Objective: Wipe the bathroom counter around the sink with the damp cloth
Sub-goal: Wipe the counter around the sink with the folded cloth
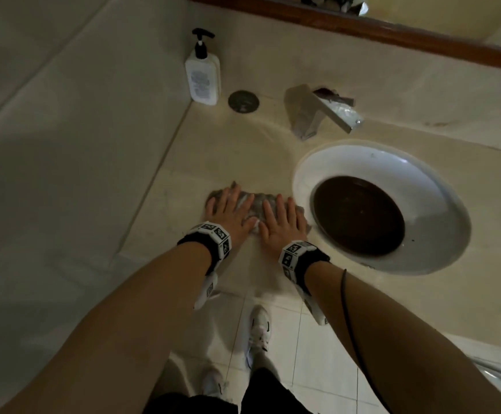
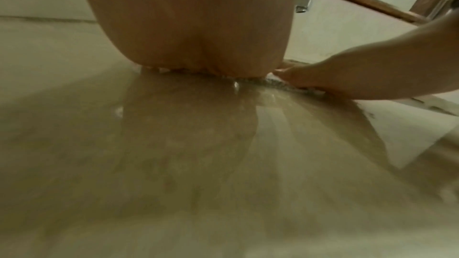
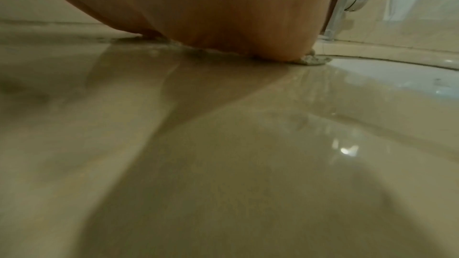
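Observation:
A grey damp cloth (image 1: 258, 201) lies flat on the beige counter (image 1: 213, 150) just left of the round white sink (image 1: 422, 186). My left hand (image 1: 228, 210) presses on the cloth's left part with straight, spread fingers. My right hand (image 1: 282, 222) presses flat on its right part, close to the sink rim. In the left wrist view my left palm (image 2: 193, 26) sits on the cloth (image 2: 250, 80) and the right hand (image 2: 347, 81) lies beside it. In the right wrist view my right palm (image 3: 223, 17) covers the cloth, with a corner (image 3: 313, 60) sticking out by the sink (image 3: 397, 66).
A white pump bottle (image 1: 203, 73) stands in the back left corner beside a round metal disc (image 1: 243, 101). The chrome tap (image 1: 318, 112) rises behind the sink. A dark brown bowl (image 1: 360, 216) fills the basin. A tiled wall (image 1: 64, 115) bounds the counter's left side.

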A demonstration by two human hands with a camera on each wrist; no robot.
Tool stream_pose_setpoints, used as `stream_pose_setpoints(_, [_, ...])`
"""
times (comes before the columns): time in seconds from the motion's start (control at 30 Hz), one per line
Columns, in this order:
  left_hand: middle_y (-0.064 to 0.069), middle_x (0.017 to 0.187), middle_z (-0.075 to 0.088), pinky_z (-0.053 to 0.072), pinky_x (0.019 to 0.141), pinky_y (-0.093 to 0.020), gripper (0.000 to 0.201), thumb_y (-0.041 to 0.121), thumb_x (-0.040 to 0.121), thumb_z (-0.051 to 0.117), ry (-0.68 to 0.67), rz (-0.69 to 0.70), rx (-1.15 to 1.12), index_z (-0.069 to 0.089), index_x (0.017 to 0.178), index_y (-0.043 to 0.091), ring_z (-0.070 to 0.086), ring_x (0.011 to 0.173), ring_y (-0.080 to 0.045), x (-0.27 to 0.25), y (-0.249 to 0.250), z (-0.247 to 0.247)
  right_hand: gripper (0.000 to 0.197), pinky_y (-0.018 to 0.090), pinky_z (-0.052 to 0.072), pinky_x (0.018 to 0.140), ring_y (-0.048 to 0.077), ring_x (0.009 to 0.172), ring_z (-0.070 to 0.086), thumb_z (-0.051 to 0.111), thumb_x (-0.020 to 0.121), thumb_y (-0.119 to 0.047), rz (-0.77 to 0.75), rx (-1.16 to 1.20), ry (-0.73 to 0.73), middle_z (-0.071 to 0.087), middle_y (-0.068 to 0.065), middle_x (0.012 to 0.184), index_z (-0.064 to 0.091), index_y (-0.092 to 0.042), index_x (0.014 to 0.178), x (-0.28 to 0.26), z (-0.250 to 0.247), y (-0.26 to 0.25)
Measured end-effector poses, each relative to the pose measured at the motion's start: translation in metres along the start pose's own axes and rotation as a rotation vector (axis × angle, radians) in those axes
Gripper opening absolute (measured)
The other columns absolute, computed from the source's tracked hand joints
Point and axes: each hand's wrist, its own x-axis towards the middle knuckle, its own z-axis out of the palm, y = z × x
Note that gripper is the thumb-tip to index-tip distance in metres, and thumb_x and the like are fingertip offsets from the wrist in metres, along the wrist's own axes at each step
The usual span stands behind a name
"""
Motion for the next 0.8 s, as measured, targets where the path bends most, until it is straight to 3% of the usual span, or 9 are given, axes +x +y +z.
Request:
stream_pose_setpoints(0.4, [0.003,0.157,-0.029,-0.008,0.117,-0.049,0.065,0.060,0.096,0.017,-0.009,0.003,0.027,-0.013,0.150,0.038,-0.023,0.145,-0.021,-0.092,-0.009,0.046,0.059,0.047,-0.010,0.118,0.027,0.146,-0.018,0.009,0.098,-0.050,0.017,0.009,0.012,-0.018,0.002,0.160,-0.008,-0.033,0.151,-0.099,0.050,-0.035])
stream_pose_setpoints(0.63, [0.004,0.155,-0.031,-0.009,0.117,-0.048,0.064,0.059,0.096,0.016,-0.021,0.018,0.033,-0.013,0.149,0.038,-0.025,0.145,-0.020,-0.086,-0.011,0.044,0.058,0.047,-0.009,0.118,0.025,0.146,-0.019,0.011,0.099,-0.050,0.015,0.020,0.005,-0.017,0.001,0.160,-0.007,-0.034,0.151,-0.096,0.049,-0.036])
stream_pose_setpoints(0.8, [0.005,0.155,-0.033,-0.009,0.118,-0.047,0.062,0.057,0.098,0.014,-0.033,0.004,0.026,-0.015,0.149,0.037,-0.026,0.144,-0.019,-0.058,-0.015,0.025,0.059,0.046,-0.009,0.118,0.024,0.147,-0.016,0.010,0.096,-0.051,-0.003,0.025,0.027,-0.013,0.000,0.161,-0.003,-0.035,0.152,-0.059,0.035,-0.036])
